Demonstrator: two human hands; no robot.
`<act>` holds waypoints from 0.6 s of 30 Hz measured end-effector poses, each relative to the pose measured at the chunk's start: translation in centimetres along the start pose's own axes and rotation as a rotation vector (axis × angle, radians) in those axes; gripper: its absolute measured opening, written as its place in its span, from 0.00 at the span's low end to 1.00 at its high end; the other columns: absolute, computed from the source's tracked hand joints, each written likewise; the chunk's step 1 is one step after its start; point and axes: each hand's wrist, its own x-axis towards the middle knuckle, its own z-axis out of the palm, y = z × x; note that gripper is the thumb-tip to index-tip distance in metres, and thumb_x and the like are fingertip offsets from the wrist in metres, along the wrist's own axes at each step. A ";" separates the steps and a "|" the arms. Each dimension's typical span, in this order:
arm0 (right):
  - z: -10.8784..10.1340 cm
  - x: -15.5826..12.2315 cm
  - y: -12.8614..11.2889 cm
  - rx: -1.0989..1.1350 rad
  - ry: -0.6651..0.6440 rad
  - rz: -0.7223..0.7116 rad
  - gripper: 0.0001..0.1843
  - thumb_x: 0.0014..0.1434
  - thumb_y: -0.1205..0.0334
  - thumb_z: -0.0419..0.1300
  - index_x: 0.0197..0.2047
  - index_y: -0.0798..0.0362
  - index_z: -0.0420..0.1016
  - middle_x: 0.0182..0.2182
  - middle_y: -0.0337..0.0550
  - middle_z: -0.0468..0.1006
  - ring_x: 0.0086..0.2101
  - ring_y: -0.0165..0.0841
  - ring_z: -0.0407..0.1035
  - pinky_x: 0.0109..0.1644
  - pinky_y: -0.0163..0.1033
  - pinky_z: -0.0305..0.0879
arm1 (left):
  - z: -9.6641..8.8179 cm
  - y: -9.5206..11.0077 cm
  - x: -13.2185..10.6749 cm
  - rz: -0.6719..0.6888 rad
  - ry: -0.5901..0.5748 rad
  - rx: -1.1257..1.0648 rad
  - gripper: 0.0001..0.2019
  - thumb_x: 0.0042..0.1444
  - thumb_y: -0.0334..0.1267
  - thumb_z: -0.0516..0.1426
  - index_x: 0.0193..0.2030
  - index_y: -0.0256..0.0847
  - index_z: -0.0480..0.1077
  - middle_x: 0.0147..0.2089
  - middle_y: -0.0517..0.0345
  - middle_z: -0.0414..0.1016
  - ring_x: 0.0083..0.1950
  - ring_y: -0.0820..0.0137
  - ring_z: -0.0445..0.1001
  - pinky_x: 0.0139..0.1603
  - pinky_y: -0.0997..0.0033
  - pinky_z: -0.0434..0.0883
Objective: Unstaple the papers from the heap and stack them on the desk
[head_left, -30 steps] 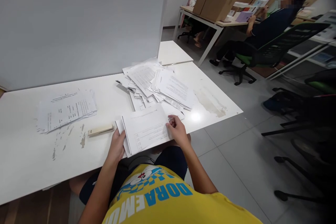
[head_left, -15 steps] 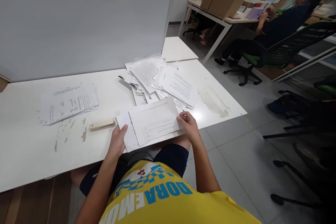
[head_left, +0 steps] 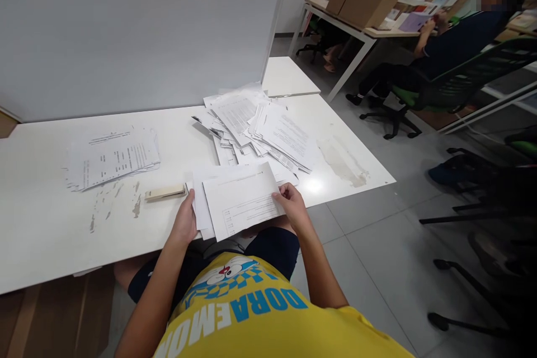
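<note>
Both hands hold white paper sheets over the near edge of the white table. My right hand [head_left: 292, 205] pinches the right edge of a printed sheet [head_left: 242, 194], which lies on top and is tilted. Beneath it, mostly covered, are other sheets [head_left: 200, 210], gripped at their left side by my left hand [head_left: 185, 220] with the thumb on top. A cream-coloured stapler [head_left: 165, 192] lies on the table just left of my left hand. Beyond the held sheets is a messy heap of printed papers [head_left: 268, 128].
A neater stack of papers [head_left: 113, 159] lies on the table's [head_left: 37, 224] left. A grey partition [head_left: 138, 28] stands behind. At the far right, a person [head_left: 457, 39] sits on an office chair [head_left: 457, 84] by a desk with cardboard boxes [head_left: 369, 0].
The top sheet has shifted toward me and turned slightly against the sheets beneath. My right hand has come a little left and down with it. The view has shifted slightly.
</note>
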 end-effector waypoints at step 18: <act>0.7 0.1 0.6 -0.143 0.045 -0.051 0.14 0.47 0.56 0.60 0.26 0.48 0.56 0.29 0.36 0.70 0.32 0.33 0.62 0.37 0.37 0.56 | -1.4 -0.2 0.8 -0.020 -0.216 0.018 0.17 0.47 0.44 0.66 0.42 0.35 0.79 0.47 0.45 0.82 0.58 0.53 0.77 0.65 0.56 0.70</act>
